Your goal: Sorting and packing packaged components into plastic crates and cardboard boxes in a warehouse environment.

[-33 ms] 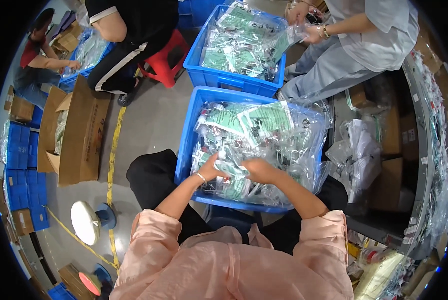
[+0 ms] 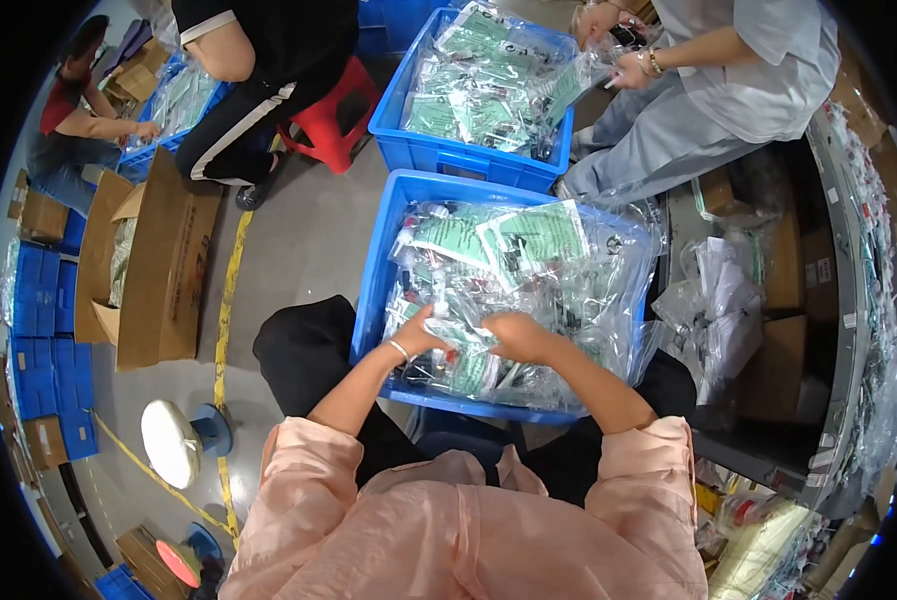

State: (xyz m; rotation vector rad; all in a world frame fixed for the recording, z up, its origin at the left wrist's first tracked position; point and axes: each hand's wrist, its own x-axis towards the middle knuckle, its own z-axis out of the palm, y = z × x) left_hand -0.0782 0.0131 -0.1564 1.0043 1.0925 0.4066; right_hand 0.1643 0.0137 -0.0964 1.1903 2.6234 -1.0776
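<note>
Over the near part of a blue plastic crate (image 2: 370,290), a clear plastic bag (image 2: 460,334) is stretched between my two hands. My left hand (image 2: 415,334) holds its left end, thumb on top and fingers partly hidden beneath. At the other end my right hand (image 2: 518,337) is closed on the plastic, its fingertips mostly hidden. Small red and white parts show by the bag, but their kind is unclear. Many clear bags with green printed sheets fill the crate; one large green sheet (image 2: 533,243) lies on top beyond my hands.
A second blue crate (image 2: 458,165) of similar bags stands beyond mine, with a co-worker's hands (image 2: 628,70) at its right. Further left are a red stool (image 2: 333,135), an open cardboard box (image 2: 168,280) and a round white stool (image 2: 170,445). Clear plastic bags (image 2: 718,310) lie at right.
My left hand has shifted very slightly, and a red part beside its fingers shows a little more. The rest looks nearly the same.
</note>
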